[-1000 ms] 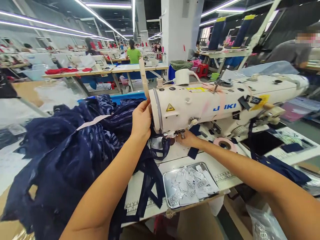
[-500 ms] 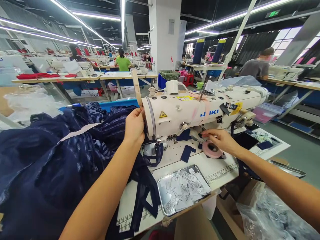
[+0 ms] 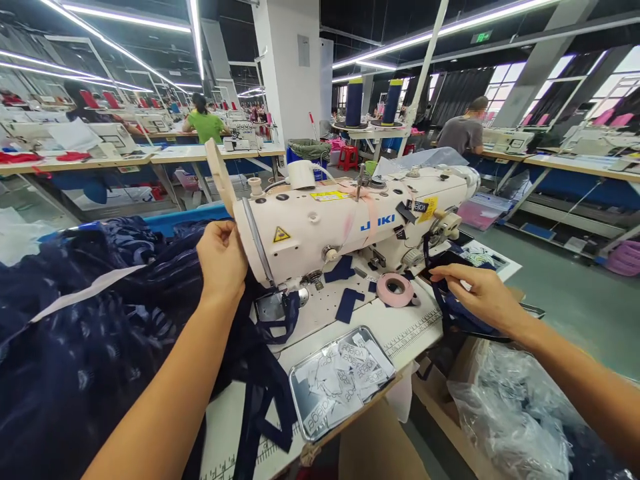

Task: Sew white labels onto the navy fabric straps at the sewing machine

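My left hand is at the left end of a white sewing machine, its thumb and fingers pressed together. What they may hold is hidden. A wooden strip rises just above them. My right hand is over dark navy straps at the table's right side, fingers stretched leftward with a gap to the thumb; I see nothing held. Left of it lies a pink tape roll, near navy fabric scraps. A metal tray of white printed labels sits in front of the machine.
A heap of navy sheer fabric fills the left side, crossed by a pale strip. Clear plastic bags fill a box below right. Navy thread cones stand behind the machine. Two co-workers sit farther back.
My right hand has moved right, from beside the pink tape roll to the navy straps. My left hand keeps its place at the machine's end. The view has turned right.
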`<state>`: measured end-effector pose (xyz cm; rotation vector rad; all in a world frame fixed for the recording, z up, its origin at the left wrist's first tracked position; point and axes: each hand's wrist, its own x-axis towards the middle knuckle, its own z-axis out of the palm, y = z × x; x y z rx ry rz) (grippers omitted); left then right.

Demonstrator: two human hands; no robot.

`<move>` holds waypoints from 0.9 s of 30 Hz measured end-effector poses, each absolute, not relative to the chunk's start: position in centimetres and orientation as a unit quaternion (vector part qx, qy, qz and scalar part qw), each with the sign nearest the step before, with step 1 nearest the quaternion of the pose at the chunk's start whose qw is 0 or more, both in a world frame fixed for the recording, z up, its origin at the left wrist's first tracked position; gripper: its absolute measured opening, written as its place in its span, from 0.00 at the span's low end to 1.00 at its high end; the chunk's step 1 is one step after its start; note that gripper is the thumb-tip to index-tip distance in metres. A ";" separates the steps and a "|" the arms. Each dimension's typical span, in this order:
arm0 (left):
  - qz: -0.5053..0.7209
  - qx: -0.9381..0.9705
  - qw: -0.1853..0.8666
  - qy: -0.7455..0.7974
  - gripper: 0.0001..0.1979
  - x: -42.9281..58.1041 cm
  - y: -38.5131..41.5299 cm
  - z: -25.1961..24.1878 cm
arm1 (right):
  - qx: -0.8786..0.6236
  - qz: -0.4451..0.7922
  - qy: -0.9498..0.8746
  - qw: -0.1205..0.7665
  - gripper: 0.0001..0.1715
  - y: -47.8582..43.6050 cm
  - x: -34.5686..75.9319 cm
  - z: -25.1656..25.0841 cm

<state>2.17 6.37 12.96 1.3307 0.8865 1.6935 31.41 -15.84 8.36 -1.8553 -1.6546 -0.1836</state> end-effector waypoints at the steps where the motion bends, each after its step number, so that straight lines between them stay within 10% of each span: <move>1: 0.674 0.534 0.373 0.348 0.07 2.2 6.3 13.0 | -0.708 -0.083 -0.619 0.330 0.16 -16.1 31.7 8.4; 27: 0.575 0.598 0.386 0.402 0.07 0.3 6.4 14.1 | -0.732 -0.191 -0.517 0.400 0.12 -20.8 34.4 8.2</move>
